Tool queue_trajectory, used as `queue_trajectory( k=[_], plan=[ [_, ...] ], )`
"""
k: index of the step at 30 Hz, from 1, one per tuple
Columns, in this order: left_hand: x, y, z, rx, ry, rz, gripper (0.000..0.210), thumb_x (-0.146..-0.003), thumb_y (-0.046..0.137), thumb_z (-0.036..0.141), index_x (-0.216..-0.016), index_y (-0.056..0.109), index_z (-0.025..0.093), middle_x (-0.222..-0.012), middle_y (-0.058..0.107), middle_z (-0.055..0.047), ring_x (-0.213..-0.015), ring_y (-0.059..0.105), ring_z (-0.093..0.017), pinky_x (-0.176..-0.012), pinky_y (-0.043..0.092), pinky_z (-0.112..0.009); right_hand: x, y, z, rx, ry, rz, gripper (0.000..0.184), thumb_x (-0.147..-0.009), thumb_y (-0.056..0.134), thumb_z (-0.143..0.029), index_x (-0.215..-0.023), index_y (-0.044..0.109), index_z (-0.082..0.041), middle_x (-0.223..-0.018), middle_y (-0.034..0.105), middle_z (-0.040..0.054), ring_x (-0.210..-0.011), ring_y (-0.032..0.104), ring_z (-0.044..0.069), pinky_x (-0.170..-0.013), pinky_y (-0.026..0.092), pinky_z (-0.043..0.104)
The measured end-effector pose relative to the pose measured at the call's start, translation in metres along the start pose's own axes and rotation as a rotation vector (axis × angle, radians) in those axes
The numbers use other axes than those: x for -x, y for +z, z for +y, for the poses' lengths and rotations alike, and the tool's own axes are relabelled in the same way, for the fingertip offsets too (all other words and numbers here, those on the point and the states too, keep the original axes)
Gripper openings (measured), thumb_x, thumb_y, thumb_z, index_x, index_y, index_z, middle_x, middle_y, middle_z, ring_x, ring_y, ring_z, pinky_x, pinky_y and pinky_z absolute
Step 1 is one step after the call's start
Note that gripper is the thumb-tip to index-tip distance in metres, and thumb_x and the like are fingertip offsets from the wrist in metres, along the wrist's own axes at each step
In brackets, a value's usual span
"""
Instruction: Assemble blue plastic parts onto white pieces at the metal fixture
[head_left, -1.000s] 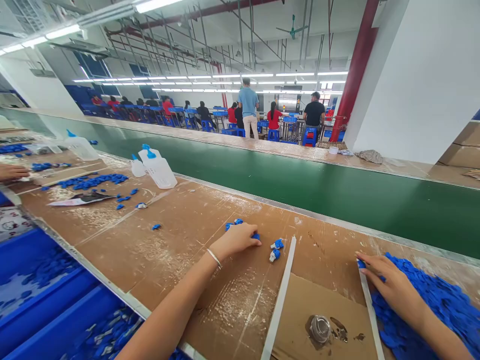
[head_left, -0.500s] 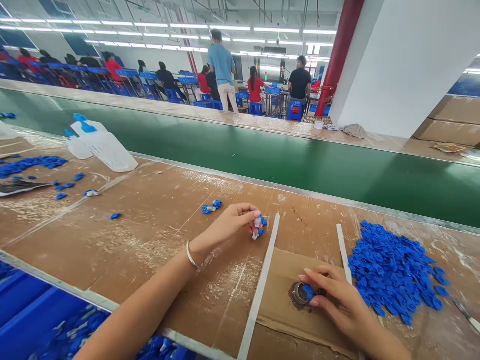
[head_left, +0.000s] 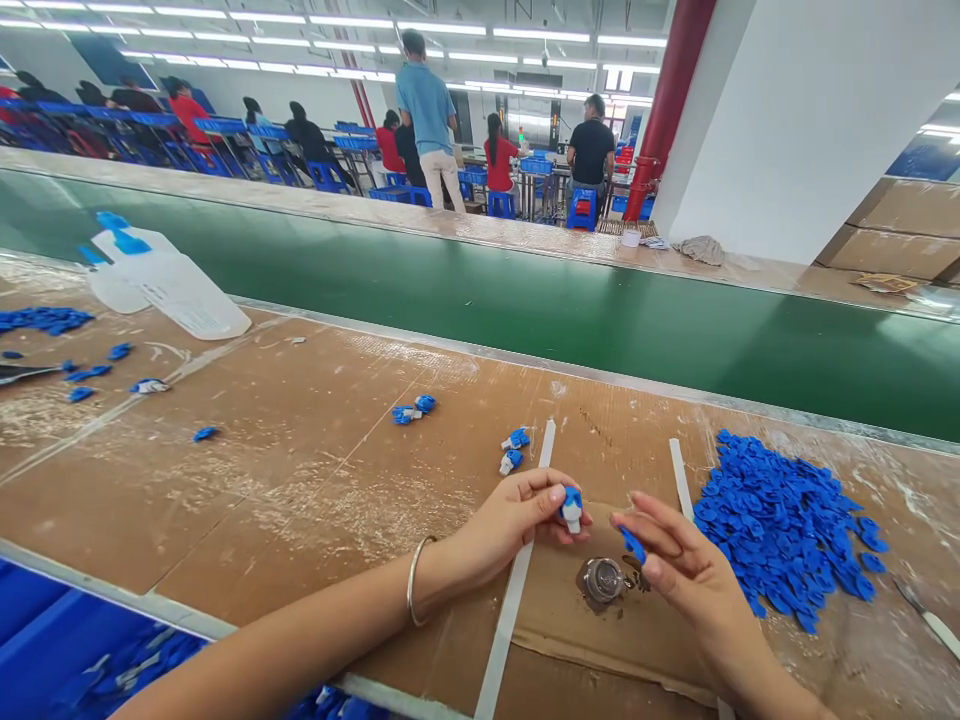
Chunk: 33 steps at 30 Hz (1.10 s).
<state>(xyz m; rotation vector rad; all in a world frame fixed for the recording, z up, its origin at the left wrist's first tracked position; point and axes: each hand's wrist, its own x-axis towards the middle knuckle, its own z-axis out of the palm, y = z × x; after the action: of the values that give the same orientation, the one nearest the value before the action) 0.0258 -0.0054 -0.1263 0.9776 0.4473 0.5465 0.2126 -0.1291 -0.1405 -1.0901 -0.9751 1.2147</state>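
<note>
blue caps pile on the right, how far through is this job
Looks early. Done: a few blue-and-white pieces lie left of the white strip. In hand: left hand pinches a blue-and-white piece, right hand a blue cap. Left: the big blue pile.

We see a brightly lit hall: rows of ceiling tube lights (head_left: 420, 22) give even white light with only faint, soft shadows. Glare shines off the taped counter (head_left: 300, 480) and the white wall (head_left: 787, 110). Lines bend towards the wide-angle edges. Distant people look soft; the foreground is sharp.
</note>
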Motion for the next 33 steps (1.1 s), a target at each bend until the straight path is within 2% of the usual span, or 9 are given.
queue_trajectory(
  k=[4,9,12,16,19,22,27,31,33],
  plan=[
    [0.009,0.007,-0.006,0.011,-0.064,-0.065,0.042,-0.076,0.078,0.045,-0.098,0.061,0.013,-0.093,0.072,-0.011,-0.085,0.070,-0.018,-0.074,0.054,-0.024,-0.009,0.007,-0.002,-0.169,0.042,0.022,0.055,-0.079,0.077,-0.045,-0.128,0.056,-0.031,-0.122,0.064,0.0110,-0.117,0.058,0.027,-0.101,0.045,0.046],
    [0.016,0.010,-0.006,0.042,-0.080,-0.092,0.046,-0.073,0.080,0.045,-0.103,0.063,0.014,-0.096,0.072,-0.010,-0.090,0.070,-0.019,-0.077,0.056,-0.025,-0.010,0.024,-0.005,-0.285,0.081,0.014,0.053,-0.078,0.078,-0.041,-0.126,0.055,-0.035,-0.121,0.065,0.0068,-0.110,0.062,0.024,-0.095,0.050,0.040],
    [0.017,0.010,-0.007,0.068,-0.059,-0.106,0.043,-0.074,0.080,0.043,-0.103,0.065,0.015,-0.091,0.073,-0.007,-0.085,0.071,-0.017,-0.076,0.056,-0.024,-0.008,0.029,-0.004,-0.275,0.072,0.028,0.049,-0.079,0.079,-0.039,-0.122,0.057,-0.032,-0.121,0.065,0.0087,-0.105,0.064,0.024,-0.086,0.054,0.037],
    [0.017,0.009,-0.009,0.078,-0.038,-0.117,0.040,-0.076,0.080,0.040,-0.104,0.066,0.015,-0.095,0.072,-0.007,-0.084,0.070,-0.017,-0.076,0.057,-0.024,-0.009,0.029,0.001,-0.197,0.008,0.010,0.034,-0.080,0.077,-0.036,-0.110,0.063,-0.029,-0.117,0.067,0.0085,-0.101,0.066,0.023,-0.079,0.056,0.033],
    [0.017,0.009,-0.009,0.072,-0.044,-0.105,0.042,-0.075,0.080,0.041,-0.104,0.066,0.015,-0.099,0.070,-0.008,-0.084,0.070,-0.017,-0.075,0.057,-0.024,-0.011,0.031,0.001,-0.115,-0.067,0.037,0.026,-0.079,0.079,-0.036,-0.102,0.070,-0.029,-0.111,0.070,0.0063,-0.098,0.067,0.022,-0.082,0.057,0.033],
    [0.017,0.010,-0.008,0.071,-0.056,-0.074,0.042,-0.072,0.083,0.041,-0.101,0.067,0.015,-0.100,0.070,-0.007,-0.083,0.070,-0.016,-0.075,0.058,-0.025,-0.012,0.036,0.000,0.044,-0.205,0.073,0.018,-0.081,0.076,-0.039,-0.096,0.075,-0.029,-0.111,0.070,0.0062,-0.105,0.065,0.024,-0.091,0.055,0.040],
    [0.016,0.011,-0.007,0.100,-0.068,-0.067,0.039,-0.069,0.085,0.041,-0.095,0.070,0.016,-0.083,0.069,-0.003,-0.075,0.068,-0.014,-0.072,0.058,-0.023,-0.011,0.040,0.001,0.302,-0.425,0.080,0.016,-0.089,0.067,-0.035,-0.104,0.073,-0.035,-0.116,0.067,0.0020,-0.111,0.063,0.024,-0.097,0.053,0.046],
    [0.016,0.010,-0.008,0.117,-0.079,-0.034,0.038,-0.067,0.086,0.040,-0.093,0.072,0.016,-0.082,0.069,-0.003,-0.073,0.068,-0.013,-0.069,0.058,-0.023,-0.011,0.040,0.005,0.371,-0.488,0.090,0.020,-0.092,0.063,-0.030,-0.111,0.069,-0.036,-0.117,0.066,0.0012,-0.110,0.063,0.023,-0.096,0.055,0.045],
    [0.016,0.010,-0.007,0.125,-0.073,-0.031,0.036,-0.067,0.086,0.038,-0.091,0.073,0.016,-0.083,0.070,-0.004,-0.072,0.067,-0.013,-0.068,0.058,-0.022,-0.010,0.040,0.007,0.474,-0.593,0.077,0.026,-0.094,0.060,-0.026,-0.118,0.066,-0.034,-0.121,0.064,0.0018,-0.111,0.062,0.023,-0.096,0.054,0.044]
  ],
)
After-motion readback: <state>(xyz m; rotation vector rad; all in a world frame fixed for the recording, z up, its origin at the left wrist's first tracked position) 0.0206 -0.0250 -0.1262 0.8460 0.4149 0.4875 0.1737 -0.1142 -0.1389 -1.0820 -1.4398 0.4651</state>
